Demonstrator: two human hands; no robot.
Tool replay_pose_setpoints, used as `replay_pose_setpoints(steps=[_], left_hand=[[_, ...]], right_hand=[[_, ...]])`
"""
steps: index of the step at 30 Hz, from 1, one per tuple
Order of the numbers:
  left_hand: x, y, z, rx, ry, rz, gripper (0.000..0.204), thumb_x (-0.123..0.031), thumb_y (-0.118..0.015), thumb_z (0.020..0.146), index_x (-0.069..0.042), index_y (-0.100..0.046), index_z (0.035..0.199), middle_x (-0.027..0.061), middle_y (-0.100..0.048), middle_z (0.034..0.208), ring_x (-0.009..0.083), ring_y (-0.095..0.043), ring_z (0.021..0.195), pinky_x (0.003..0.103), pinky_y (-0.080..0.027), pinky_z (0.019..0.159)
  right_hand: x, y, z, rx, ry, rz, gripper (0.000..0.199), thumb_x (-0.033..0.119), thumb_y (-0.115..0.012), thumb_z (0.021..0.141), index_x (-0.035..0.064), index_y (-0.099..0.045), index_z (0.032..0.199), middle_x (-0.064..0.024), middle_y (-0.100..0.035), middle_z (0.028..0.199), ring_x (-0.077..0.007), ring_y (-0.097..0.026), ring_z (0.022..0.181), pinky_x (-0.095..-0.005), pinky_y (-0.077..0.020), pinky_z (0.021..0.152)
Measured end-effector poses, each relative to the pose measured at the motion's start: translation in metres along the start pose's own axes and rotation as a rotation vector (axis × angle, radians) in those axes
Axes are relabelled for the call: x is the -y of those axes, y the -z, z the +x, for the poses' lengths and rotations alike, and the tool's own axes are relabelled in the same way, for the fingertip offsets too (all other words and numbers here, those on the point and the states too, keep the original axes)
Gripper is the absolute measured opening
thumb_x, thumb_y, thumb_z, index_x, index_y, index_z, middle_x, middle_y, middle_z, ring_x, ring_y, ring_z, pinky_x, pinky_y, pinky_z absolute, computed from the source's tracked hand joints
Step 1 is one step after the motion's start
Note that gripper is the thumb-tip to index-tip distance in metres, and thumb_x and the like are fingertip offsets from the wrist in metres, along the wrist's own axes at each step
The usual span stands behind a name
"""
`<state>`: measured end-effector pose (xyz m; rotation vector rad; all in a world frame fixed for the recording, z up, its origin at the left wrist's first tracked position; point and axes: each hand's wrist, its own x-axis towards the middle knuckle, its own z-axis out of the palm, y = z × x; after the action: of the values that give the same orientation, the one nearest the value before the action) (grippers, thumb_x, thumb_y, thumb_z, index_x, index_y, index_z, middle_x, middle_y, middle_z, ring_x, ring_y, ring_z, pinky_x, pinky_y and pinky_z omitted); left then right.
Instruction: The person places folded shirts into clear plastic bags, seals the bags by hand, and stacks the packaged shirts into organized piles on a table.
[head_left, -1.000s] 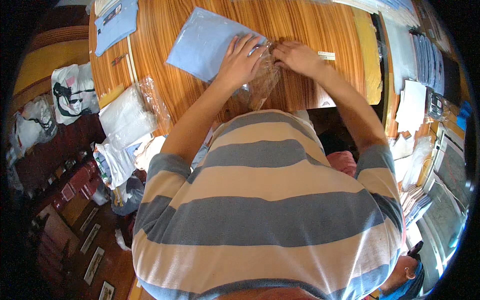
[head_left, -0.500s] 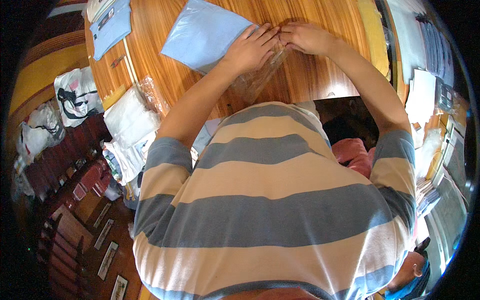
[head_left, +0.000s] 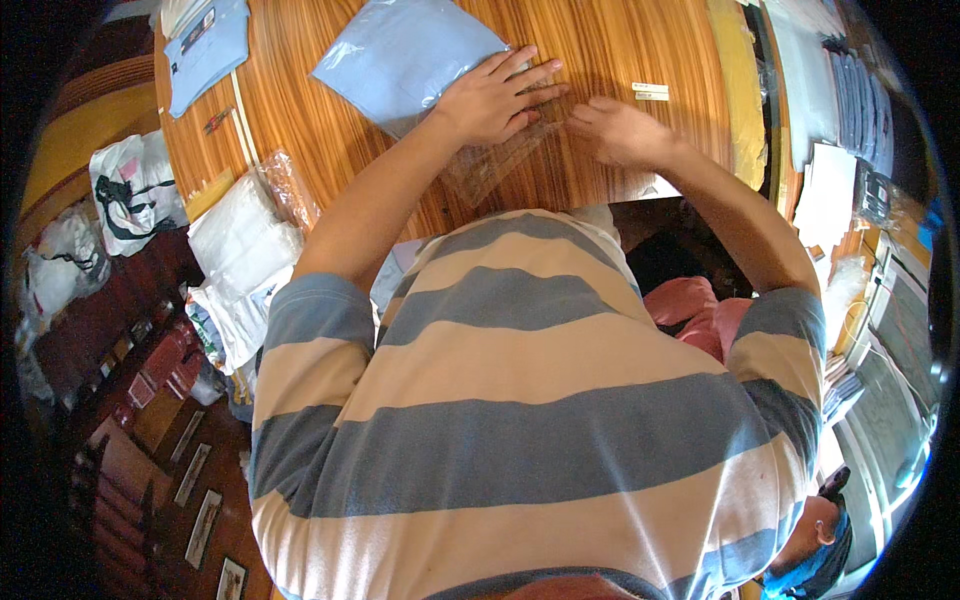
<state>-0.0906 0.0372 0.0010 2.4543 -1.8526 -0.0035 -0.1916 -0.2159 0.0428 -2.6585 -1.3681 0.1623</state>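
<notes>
A folded light blue garment (head_left: 405,60) lies in a clear plastic bag (head_left: 485,170) on the wooden table. The bag's loose end spreads toward me past the garment. My left hand (head_left: 495,98) rests flat across the bag by the garment's right corner, fingers spread. Just to its right, my right hand (head_left: 625,133) is a little blurred, its fingers curled and pinched together near the bag's edge. Whatever is between those fingertips is too small to make out. Beyond the right hand lie small white label strips (head_left: 650,91).
Another light blue garment (head_left: 210,55) lies at the table's far left, near small scissors (head_left: 215,122). Clear plastic bags (head_left: 235,225) are piled at the left edge. Yellow material (head_left: 735,90) lines the right side, with stacked blue garments (head_left: 860,110) beyond. A person (head_left: 815,540) is at the lower right.
My right hand has moved right and toward me, away from my left hand. The left hand's fingers have spread wider. The white label strips have come into sight.
</notes>
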Motion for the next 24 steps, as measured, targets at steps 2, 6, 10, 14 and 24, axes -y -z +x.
replay_pose_setpoints(steps=[2, 6, 10, 14, 24], left_hand=[[0.0, -0.003, -0.001, -0.023, -0.005, -0.006, 0.053, -0.043, -0.049, 0.105, -0.029, -0.046, 0.156, -0.0014, -0.031, 0.169, 0.0277, -0.026, 0.156, 0.046, -0.023, 0.127], [0.007, -0.003, -0.001, 0.027, -0.021, -0.025, 0.051, -0.037, -0.051, 0.105, -0.023, -0.049, 0.154, 0.0024, -0.044, 0.162, 0.0297, -0.031, 0.154, 0.047, -0.025, 0.126], [0.015, 0.015, 0.007, -0.395, 0.177, -0.376, 0.044, -0.024, -0.055, 0.101, -0.014, -0.059, 0.144, 0.0056, -0.052, 0.155, 0.0311, -0.038, 0.15, 0.05, -0.028, 0.124], [0.007, 0.02, -0.027, -0.185, 0.207, -0.109, 0.042, -0.021, -0.057, 0.099, -0.013, -0.063, 0.14, 0.0046, -0.045, 0.16, 0.0291, -0.035, 0.152, 0.054, -0.027, 0.124], [-0.003, 0.005, -0.051, -0.073, 0.064, -0.001, 0.056, -0.037, -0.061, 0.097, -0.026, -0.052, 0.152, -0.0033, -0.037, 0.166, 0.0244, -0.033, 0.153, 0.053, -0.025, 0.124]], right_hand=[[0.006, 0.003, -0.005, 0.009, -0.035, -0.052, 0.039, 0.018, -0.068, 0.081, 0.0034, -0.068, 0.117, -0.0076, -0.064, 0.111, -0.0252, -0.062, 0.1, -0.0384, -0.052, 0.089], [0.013, 0.03, 0.014, -0.145, -0.127, -0.015, 0.036, 0.017, -0.07, 0.082, 0.0053, -0.067, 0.116, -0.0097, -0.064, 0.113, -0.0286, -0.062, 0.109, -0.0405, -0.0509, 0.097], [0.018, 0.008, 0.043, -0.079, -0.223, 0.042, 0.028, 0.015, -0.067, 0.087, 0.0052, -0.067, 0.113, -0.0103, -0.065, 0.117, -0.0304, -0.062, 0.116, -0.0427, -0.0496, 0.102], [0.017, -0.006, 0.06, 0.036, -0.307, 0.169, 0.029, 0.016, -0.073, 0.084, 0.0073, -0.065, 0.11, -0.0108, -0.065, 0.11, -0.0323, -0.065, 0.11, -0.0429, -0.0544, 0.095], [0.042, -0.006, 0.038, -0.059, -0.049, -0.002, 0.023, 0.017, -0.058, 0.089, 0.0047, -0.07, 0.106, -0.011, -0.064, 0.11, -0.0303, -0.064, 0.108, -0.0407, -0.0542, 0.096]])
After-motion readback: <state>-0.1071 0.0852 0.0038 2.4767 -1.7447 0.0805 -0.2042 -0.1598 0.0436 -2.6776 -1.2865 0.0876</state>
